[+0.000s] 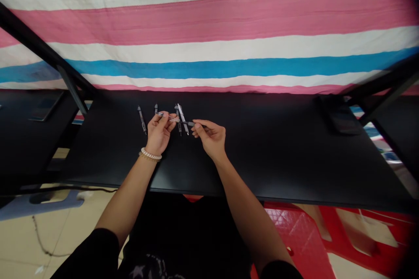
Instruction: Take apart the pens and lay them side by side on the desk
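Pen (183, 122) spans both hands above the black bench (278, 152): left hand (159, 133) fingers pinch its clear end, right hand (211, 137) fingers grip the dark end; spare pens (142, 119) lie behind.

I see everything through a single camera worn on my head, looking forward and down over my own forearms. It faces the black table (262, 157) straight on, close enough that my left hand (159, 133) and right hand (211, 137) sit near mid-frame. Beyond the table's far edge a striped cloth (209, 30) fills the top; the floor and a red plastic chair (301, 235) show below.
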A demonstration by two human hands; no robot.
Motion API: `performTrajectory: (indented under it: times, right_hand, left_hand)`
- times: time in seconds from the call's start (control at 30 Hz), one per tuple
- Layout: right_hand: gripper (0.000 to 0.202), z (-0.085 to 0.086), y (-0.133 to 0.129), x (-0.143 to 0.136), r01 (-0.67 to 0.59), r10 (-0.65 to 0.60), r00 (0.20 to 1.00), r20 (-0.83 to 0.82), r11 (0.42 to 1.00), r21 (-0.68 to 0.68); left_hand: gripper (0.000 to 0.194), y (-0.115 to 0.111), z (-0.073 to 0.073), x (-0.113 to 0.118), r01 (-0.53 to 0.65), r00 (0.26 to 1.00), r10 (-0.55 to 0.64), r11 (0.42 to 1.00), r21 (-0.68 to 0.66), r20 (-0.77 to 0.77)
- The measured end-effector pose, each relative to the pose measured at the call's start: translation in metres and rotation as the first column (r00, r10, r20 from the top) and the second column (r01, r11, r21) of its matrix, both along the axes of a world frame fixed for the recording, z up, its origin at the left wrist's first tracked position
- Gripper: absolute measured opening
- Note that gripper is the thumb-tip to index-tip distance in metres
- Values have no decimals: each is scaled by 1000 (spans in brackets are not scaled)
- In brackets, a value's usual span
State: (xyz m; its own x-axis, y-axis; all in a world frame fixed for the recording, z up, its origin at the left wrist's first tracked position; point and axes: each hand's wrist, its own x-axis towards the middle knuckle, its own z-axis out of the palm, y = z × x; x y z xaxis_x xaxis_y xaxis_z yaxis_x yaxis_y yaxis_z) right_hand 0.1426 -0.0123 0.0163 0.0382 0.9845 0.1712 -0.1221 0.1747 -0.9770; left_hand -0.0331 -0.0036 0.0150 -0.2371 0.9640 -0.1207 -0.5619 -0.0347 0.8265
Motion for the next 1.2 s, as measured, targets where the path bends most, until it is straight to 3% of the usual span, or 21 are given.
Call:
performTrajectory:
  times: [0.2, 0.47, 0.9, 1.2]
  right_hand:
    - [31, -1, 2, 2, 31, -30, 998, -51, 999, 22]
    - [35, -2, 2, 1, 51, -50, 998, -33, 999, 2]
    - [34, -3, 1, -1, 34, -34, 999, 6, 999, -16]
    - [38, -8, -2, -9, -27, 25, 999, -25, 997, -66]
  left_hand:
    - [27, 5, -4, -13, -111, 994, 110, 994, 14, 24]
    - [25, 2, 1, -3, -64, 997, 65, 998, -23, 45]
    - [19, 4, -2, -7, -40, 999, 41, 998, -41, 30]
    - [24, -3, 5, 5, 88, 996, -88, 996, -21, -28]
